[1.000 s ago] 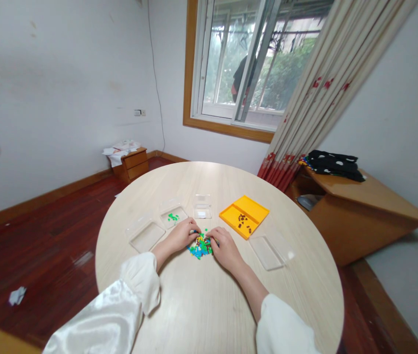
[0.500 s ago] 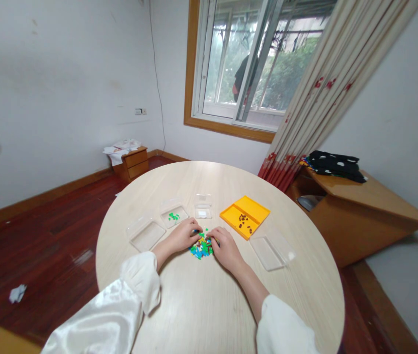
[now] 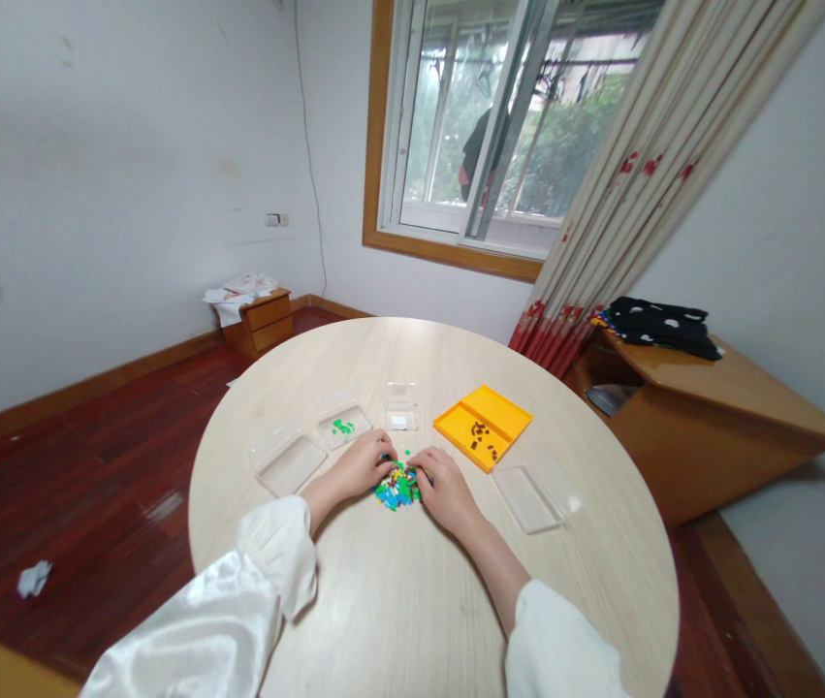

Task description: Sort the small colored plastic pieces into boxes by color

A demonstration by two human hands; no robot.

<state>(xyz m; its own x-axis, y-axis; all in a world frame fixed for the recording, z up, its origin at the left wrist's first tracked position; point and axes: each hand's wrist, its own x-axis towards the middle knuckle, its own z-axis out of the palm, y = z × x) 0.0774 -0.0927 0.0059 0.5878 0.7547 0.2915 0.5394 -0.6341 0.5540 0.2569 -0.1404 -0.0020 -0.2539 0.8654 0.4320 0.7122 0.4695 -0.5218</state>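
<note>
A pile of small coloured pieces [image 3: 397, 491], mostly green and blue with some yellow, white and brown, lies on the round table between my hands. My left hand [image 3: 363, 463] rests at the pile's left upper edge, its fingers curled and closed. On the opposite side my right hand [image 3: 445, 485] touches the pile, thumb and fingers drawn together. What either set of fingertips holds is too small to make out. Several green pieces [image 3: 342, 427] lie in a clear plastic box [image 3: 354, 438] past my left hand. Brown pieces [image 3: 481, 436] sit in a yellow tray [image 3: 511, 427] beyond my right hand.
Other clear boxes stand around the pile: one at the left [image 3: 290, 467], a small one at the back [image 3: 401, 415], one at the right [image 3: 528, 499]. The round pale wooden table [image 3: 375, 601] carries everything. A tilted wooden cabinet [image 3: 688, 436] stands beyond its right edge.
</note>
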